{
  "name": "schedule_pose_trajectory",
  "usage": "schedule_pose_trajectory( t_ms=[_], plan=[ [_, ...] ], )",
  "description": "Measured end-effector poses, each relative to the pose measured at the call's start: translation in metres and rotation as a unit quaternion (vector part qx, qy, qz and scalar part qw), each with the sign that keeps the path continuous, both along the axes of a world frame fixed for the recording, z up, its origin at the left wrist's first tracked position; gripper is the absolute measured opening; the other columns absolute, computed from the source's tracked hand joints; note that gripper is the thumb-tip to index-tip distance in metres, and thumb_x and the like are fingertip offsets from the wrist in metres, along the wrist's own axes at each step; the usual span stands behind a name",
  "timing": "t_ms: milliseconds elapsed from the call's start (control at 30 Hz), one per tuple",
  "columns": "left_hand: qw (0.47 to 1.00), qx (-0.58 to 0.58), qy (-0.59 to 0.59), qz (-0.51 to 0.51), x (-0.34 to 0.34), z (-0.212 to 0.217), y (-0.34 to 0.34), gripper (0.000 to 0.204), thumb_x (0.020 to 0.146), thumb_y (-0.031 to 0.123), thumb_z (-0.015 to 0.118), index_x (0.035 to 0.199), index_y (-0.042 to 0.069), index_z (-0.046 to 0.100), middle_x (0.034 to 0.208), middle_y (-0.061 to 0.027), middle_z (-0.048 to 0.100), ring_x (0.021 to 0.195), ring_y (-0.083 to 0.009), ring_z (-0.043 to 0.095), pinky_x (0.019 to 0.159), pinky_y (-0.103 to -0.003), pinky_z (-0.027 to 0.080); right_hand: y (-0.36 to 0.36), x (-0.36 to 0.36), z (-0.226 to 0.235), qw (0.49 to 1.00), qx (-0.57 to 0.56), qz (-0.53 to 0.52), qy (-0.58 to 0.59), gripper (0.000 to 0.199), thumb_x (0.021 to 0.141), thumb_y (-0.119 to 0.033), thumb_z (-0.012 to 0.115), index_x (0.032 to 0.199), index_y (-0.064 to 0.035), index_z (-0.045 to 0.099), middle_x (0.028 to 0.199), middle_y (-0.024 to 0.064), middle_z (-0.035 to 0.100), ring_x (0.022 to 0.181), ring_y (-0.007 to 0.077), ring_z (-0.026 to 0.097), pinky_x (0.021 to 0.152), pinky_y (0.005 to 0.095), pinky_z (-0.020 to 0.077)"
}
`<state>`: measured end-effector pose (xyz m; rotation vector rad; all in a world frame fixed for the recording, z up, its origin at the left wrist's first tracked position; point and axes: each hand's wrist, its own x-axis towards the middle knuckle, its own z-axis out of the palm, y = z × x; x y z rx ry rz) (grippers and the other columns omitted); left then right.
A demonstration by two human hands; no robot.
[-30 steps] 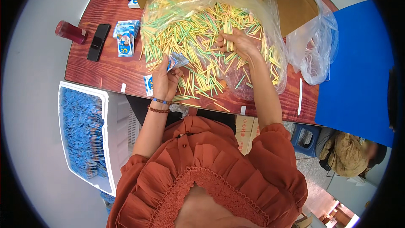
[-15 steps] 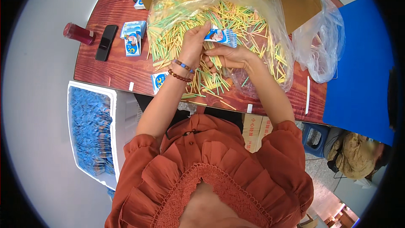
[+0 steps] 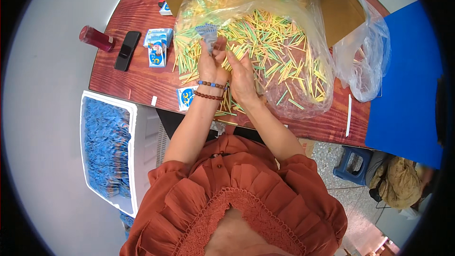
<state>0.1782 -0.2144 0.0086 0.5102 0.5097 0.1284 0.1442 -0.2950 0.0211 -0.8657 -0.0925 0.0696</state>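
Note:
My left hand (image 3: 212, 64) is closed on a small blue-and-white packet (image 3: 207, 32), which is blurred and stands up from the fingers. Right beside it, my right hand (image 3: 242, 78) has its fingers bent around a few thin yellow sticks (image 3: 238, 50); the hand partly hides them. Both hands are over a large heap of thin yellow, green and pinkish sticks (image 3: 275, 33) spilling from a clear plastic bag (image 3: 303, 106). Another blue-and-white packet (image 3: 185, 97) lies by my left wrist, partly behind it.
More packets (image 3: 157, 52) lie left of the heap, near a black phone (image 3: 127, 51) and a red bottle (image 3: 97, 38). A white foam box (image 3: 134, 156) full of blue packets stands left of the table. Behind the heap is a cardboard box (image 3: 339, 12); a clear bag (image 3: 362, 57) lies right.
The packet has swung from lying sideways to upright and moved left with my left hand. My right hand has turned and moved left and down, close against the left wrist.

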Motion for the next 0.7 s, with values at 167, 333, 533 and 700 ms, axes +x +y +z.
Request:
schedule_pose_trajectory(
  t_ms=[167,333,533,700],
  plan=[
    [0.999,0.021,-0.033,0.024,-0.009,-0.002,0.011,0.041,0.097,0.043,0.050,0.107,0.004,0.058,0.099,-0.0075,0.063,0.092,-0.0207,0.059,0.085,-0.035,0.048,-0.009,0.002,-0.001,0.995,-0.039,0.094,-0.017,0.024,0.098,-0.023,0.051,0.097,-0.0012,0.062,0.097,0.0073,0.067,0.099,0.0146,0.058,0.098,0.0306,0.0372],
    [0.979,0.171,-0.049,0.098,-0.021,0.005,0.013,0.032,0.099,0.032,0.052,0.099,0.002,0.062,0.090,-0.0045,0.064,0.079,-0.0114,0.059,0.068,-0.026,0.051,-0.024,0.018,0.041,0.999,-0.006,-0.006,-0.054,0.022,0.099,-0.017,0.047,0.109,-0.0001,0.057,0.106,0.0150,0.066,0.108,0.0231,0.060,0.105,0.0406,0.0361],
    [0.975,0.182,-0.078,0.098,-0.034,0.023,0.007,0.032,0.099,0.029,0.053,0.095,0.000,0.064,0.088,-0.0036,0.066,0.080,-0.0102,0.060,0.070,-0.026,0.050,-0.006,0.025,0.065,0.977,-0.011,-0.057,-0.203,0.023,0.100,-0.023,0.047,0.110,-0.0043,0.057,0.110,0.0174,0.065,0.124,0.0297,0.050,0.111,0.0454,0.0261],
    [0.977,0.174,-0.078,0.100,-0.037,0.024,0.005,0.030,0.098,0.029,0.055,0.088,0.003,0.063,0.085,-0.0017,0.064,0.076,-0.0068,0.056,0.070,-0.022,0.044,-0.004,0.019,0.071,0.977,-0.099,-0.043,-0.184,0.030,0.101,-0.026,0.044,0.111,-0.0004,0.057,0.109,0.0153,0.066,0.130,0.0276,0.044,0.112,0.0435,0.0228]
  ],
)
